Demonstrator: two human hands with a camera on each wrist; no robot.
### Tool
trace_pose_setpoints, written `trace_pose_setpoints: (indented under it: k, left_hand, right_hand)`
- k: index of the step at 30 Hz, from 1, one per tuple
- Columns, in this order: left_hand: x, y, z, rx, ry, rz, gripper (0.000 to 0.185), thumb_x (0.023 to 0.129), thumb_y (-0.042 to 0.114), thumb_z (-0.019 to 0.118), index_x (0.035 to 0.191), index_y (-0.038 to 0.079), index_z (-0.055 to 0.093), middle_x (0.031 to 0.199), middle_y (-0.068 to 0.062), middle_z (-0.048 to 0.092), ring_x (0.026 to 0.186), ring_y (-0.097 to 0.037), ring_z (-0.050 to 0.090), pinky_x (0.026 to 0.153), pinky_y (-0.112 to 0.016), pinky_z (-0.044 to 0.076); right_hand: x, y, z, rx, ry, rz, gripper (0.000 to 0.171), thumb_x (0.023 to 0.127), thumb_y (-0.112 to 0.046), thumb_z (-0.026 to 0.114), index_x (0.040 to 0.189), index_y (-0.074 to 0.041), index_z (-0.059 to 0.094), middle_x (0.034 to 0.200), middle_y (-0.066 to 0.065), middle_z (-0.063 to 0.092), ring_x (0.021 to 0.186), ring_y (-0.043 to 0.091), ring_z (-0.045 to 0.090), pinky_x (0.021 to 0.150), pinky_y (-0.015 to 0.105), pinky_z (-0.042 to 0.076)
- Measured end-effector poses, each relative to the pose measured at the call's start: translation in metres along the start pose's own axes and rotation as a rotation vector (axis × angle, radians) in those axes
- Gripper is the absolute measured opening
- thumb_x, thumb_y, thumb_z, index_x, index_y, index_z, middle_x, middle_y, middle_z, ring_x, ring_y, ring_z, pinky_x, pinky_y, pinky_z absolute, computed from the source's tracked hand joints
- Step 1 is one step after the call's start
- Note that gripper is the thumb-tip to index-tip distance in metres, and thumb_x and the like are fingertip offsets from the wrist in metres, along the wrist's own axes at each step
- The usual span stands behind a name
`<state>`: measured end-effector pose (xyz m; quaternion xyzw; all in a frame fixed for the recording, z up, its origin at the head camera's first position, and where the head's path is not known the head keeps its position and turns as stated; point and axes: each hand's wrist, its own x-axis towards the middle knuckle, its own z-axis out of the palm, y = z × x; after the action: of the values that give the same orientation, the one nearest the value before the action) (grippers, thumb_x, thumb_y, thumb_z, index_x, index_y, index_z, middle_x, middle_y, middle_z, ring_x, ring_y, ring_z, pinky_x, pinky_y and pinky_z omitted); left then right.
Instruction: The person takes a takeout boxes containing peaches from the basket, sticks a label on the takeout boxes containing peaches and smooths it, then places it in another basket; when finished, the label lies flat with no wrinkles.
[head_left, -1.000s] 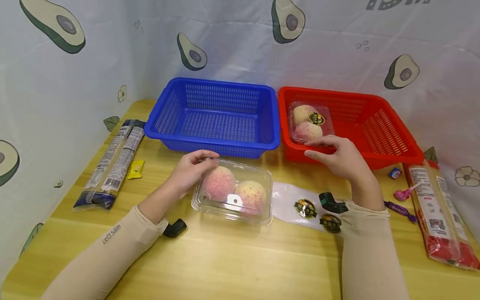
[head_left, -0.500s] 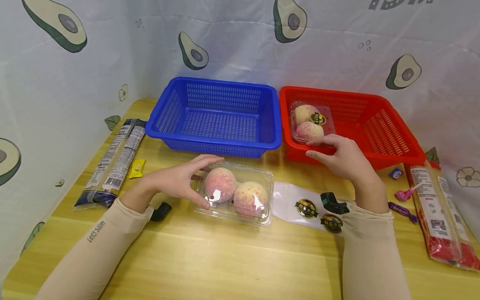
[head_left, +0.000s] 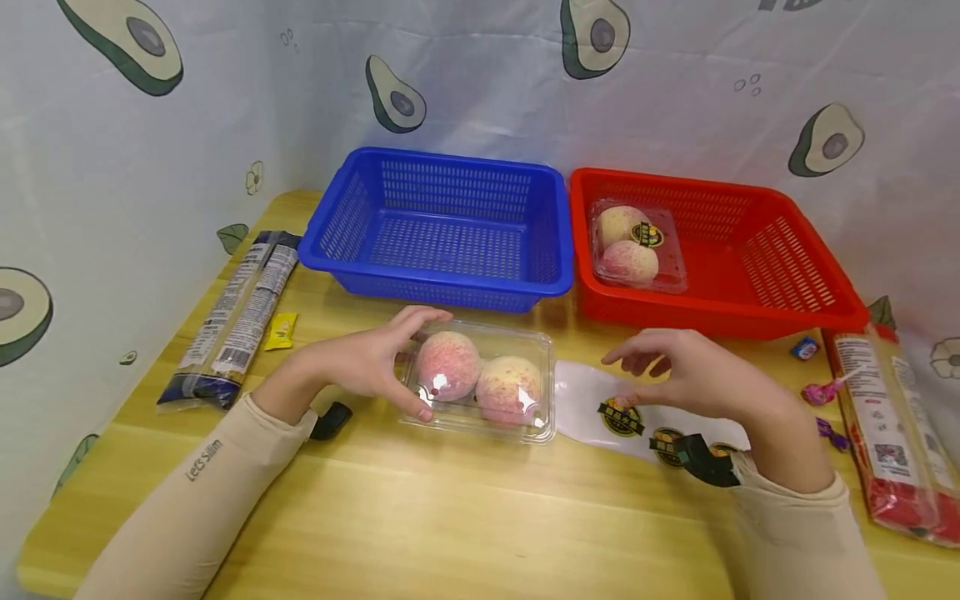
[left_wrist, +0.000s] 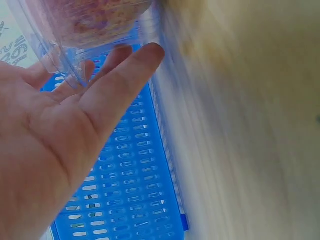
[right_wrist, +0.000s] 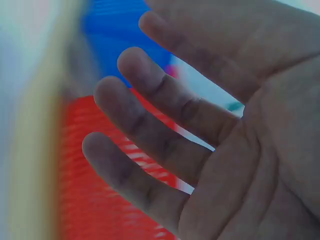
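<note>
One clear clamshell of peaches already sits in the red basket. A second clamshell lies on the table, left hand gripping its end; right hand hovers, fingers loosely spread, empty.

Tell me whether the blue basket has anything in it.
Empty. In the head view the blue basket shows only its bare slotted floor and walls, while the red basket beside it holds one clear peach box.
</note>
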<state>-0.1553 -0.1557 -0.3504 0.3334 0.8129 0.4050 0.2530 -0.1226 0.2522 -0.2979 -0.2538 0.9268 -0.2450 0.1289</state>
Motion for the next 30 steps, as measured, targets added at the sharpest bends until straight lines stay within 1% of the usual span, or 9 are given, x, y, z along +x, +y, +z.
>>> trace_pose_setpoints:
  k: [1,3,7,10,14,17,23,28,30]
  left_hand:
    - [-0.001,0.000,0.000,-0.002,-0.001,-0.002,0.119,0.071,0.038,0.094,0.158,0.018,0.016,0.157,-0.003,0.018,0.136,-0.025,0.034,0.109,-0.046,0.036]
    - [-0.001,0.000,0.000,-0.010,0.000,0.003,0.118,0.071,0.037,0.094,0.158,0.018,0.017,0.156,-0.005,0.018,0.136,-0.026,0.034,0.109,-0.046,0.036]
    - [-0.002,-0.002,0.000,-0.023,0.004,0.013,0.118,0.070,0.035,0.094,0.158,0.020,0.017,0.156,-0.007,0.019,0.135,-0.026,0.034,0.109,-0.046,0.037]
    - [-0.003,-0.004,0.000,-0.022,0.011,0.023,0.117,0.070,0.035,0.095,0.157,0.020,0.018,0.155,-0.007,0.020,0.134,-0.026,0.035,0.109,-0.047,0.036]
    - [-0.002,-0.003,0.001,-0.018,0.016,0.032,0.117,0.069,0.035,0.095,0.157,0.019,0.019,0.155,-0.005,0.021,0.134,-0.026,0.034,0.110,-0.049,0.034]
    - [-0.002,-0.001,0.001,-0.020,0.014,0.028,0.117,0.069,0.035,0.095,0.157,0.018,0.019,0.154,-0.005,0.020,0.134,-0.027,0.034,0.110,-0.049,0.034]
    - [0.000,0.001,0.001,-0.019,0.010,0.009,0.118,0.069,0.036,0.095,0.158,0.017,0.018,0.153,-0.005,0.021,0.134,-0.027,0.034,0.109,-0.048,0.035]
    - [0.001,0.001,0.001,-0.021,0.008,0.005,0.118,0.069,0.036,0.095,0.158,0.018,0.018,0.153,-0.006,0.020,0.135,-0.027,0.035,0.109,-0.047,0.036]
    - [0.001,0.001,0.001,-0.021,0.007,0.005,0.119,0.069,0.035,0.095,0.158,0.018,0.018,0.153,-0.005,0.020,0.135,-0.027,0.035,0.109,-0.047,0.036]
  right_hand:
    - [0.000,0.004,0.005,0.015,-0.043,0.016,0.043,0.080,-0.027,0.088,0.116,-0.010,0.073,0.095,-0.004,0.066,0.089,0.019,0.060,0.077,0.037,0.054]
    - [0.001,0.011,0.015,0.026,-0.103,0.055,0.047,0.076,-0.027,0.090,0.116,-0.009,0.073,0.095,-0.003,0.064,0.087,0.019,0.057,0.073,0.033,0.052]
    - [0.004,0.022,0.029,-0.008,-0.145,0.080,0.050,0.069,-0.029,0.094,0.112,-0.012,0.075,0.094,-0.003,0.058,0.082,0.018,0.051,0.068,0.029,0.046]
    - [0.005,0.025,0.035,-0.020,-0.153,0.087,0.050,0.068,-0.029,0.095,0.111,-0.013,0.076,0.092,-0.003,0.057,0.081,0.018,0.050,0.069,0.030,0.045]
    - [0.003,0.025,0.037,-0.011,-0.148,0.095,0.048,0.068,-0.027,0.095,0.109,-0.010,0.076,0.095,-0.003,0.060,0.082,0.017,0.051,0.072,0.032,0.048]
    - [0.002,0.026,0.037,-0.002,-0.143,0.095,0.044,0.069,-0.027,0.094,0.105,-0.010,0.076,0.098,-0.003,0.063,0.084,0.016,0.053,0.074,0.034,0.050]
    - [0.002,0.028,0.036,0.013,-0.150,0.104,0.036,0.070,-0.026,0.094,0.097,-0.013,0.074,0.095,-0.002,0.061,0.082,0.017,0.052,0.072,0.032,0.049]
    - [-0.001,0.030,0.033,0.042,-0.160,0.098,0.034,0.073,-0.024,0.091,0.098,-0.013,0.071,0.093,-0.005,0.063,0.083,0.016,0.055,0.075,0.034,0.051]
    - [-0.003,0.029,0.031,0.058,-0.163,0.092,0.032,0.075,-0.023,0.090,0.098,-0.014,0.070,0.092,-0.005,0.063,0.080,0.016,0.055,0.073,0.033,0.051]
